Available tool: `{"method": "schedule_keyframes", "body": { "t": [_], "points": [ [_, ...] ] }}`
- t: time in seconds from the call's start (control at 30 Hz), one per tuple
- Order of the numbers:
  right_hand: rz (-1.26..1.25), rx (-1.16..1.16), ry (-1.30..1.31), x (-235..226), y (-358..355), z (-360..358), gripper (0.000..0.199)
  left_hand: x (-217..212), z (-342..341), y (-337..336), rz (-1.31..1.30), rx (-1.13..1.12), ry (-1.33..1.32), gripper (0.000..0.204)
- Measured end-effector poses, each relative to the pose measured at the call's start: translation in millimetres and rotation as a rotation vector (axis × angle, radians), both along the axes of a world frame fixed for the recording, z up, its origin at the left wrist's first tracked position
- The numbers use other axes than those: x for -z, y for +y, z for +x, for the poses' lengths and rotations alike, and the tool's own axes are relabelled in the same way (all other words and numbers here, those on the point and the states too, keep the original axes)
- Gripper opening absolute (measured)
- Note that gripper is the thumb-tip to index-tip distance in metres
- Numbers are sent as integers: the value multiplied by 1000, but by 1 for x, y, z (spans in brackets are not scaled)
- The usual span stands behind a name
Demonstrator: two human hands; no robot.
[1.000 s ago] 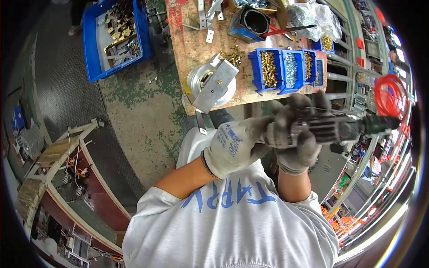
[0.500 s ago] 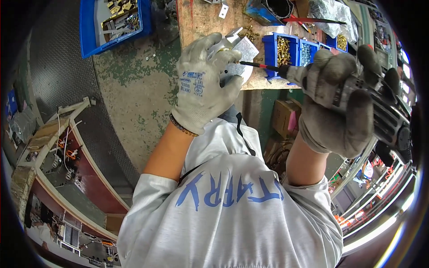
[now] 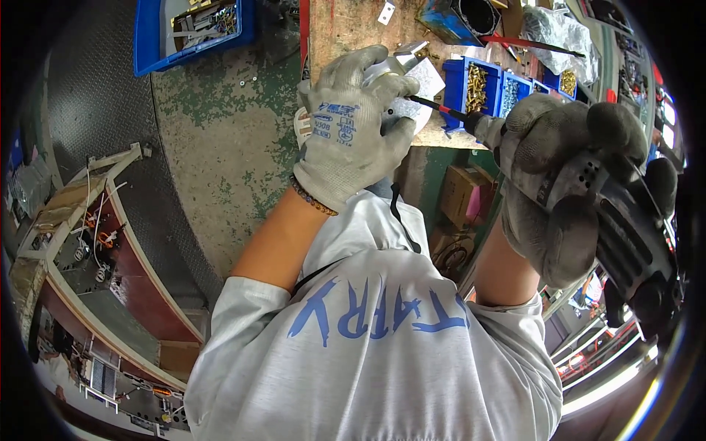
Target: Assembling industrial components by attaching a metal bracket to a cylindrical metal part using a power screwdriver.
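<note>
My left hand [image 3: 353,128], in a grey-white knit glove, is closed around a silver metal piece [image 3: 426,81] at the front edge of the workbench. The glove covers much of that piece. My right hand [image 3: 551,176], in a dirtier grey glove, grips a black power screwdriver [image 3: 610,198]. Its long bit [image 3: 440,108], dark with a red band, points left at the metal piece. The tip ends beside my left fingers; whether it touches a screw I cannot tell. A pale, rounded ribbed thing [image 3: 302,123] shows partly behind the left glove.
Blue bins of brass screws [image 3: 476,87] and silvery fasteners [image 3: 510,92] stand at the bench's right. Behind them are a black-mouthed blue container [image 3: 478,15], a red-handled tool [image 3: 515,44] and clear plastic wrap [image 3: 562,44]. A blue crate [image 3: 149,40] of metal parts lies left; a carton [image 3: 467,195] sits under the bench.
The bench and its bins appear shifted slightly right and up in view. The rear of the power screwdriver has swung downward with my right hand. My left hand keeps its hold on the metal piece.
</note>
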State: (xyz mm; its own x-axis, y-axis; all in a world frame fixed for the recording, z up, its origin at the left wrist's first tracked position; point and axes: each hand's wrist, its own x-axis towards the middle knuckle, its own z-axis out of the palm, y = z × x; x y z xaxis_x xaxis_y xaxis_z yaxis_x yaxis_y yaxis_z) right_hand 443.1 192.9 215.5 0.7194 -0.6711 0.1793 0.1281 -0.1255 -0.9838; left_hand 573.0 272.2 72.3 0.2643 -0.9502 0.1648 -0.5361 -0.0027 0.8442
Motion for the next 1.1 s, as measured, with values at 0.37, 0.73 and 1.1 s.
{"method": "schedule_keyframes", "body": {
  "t": [0.37, 0.73, 1.1],
  "points": [
    [68, 238, -145, 29, 7, -12, 53, 5, 3, 0, -149, -1, -43, 36],
    [46, 276, -143, 22, 13, -7, 53, 2, 3, -2, -127, -14, -18, 34],
    [258, 634, -395, 21, 21, -3, 49, -18, 2, -7, -17, 42, -202, 25]
  ]
}}
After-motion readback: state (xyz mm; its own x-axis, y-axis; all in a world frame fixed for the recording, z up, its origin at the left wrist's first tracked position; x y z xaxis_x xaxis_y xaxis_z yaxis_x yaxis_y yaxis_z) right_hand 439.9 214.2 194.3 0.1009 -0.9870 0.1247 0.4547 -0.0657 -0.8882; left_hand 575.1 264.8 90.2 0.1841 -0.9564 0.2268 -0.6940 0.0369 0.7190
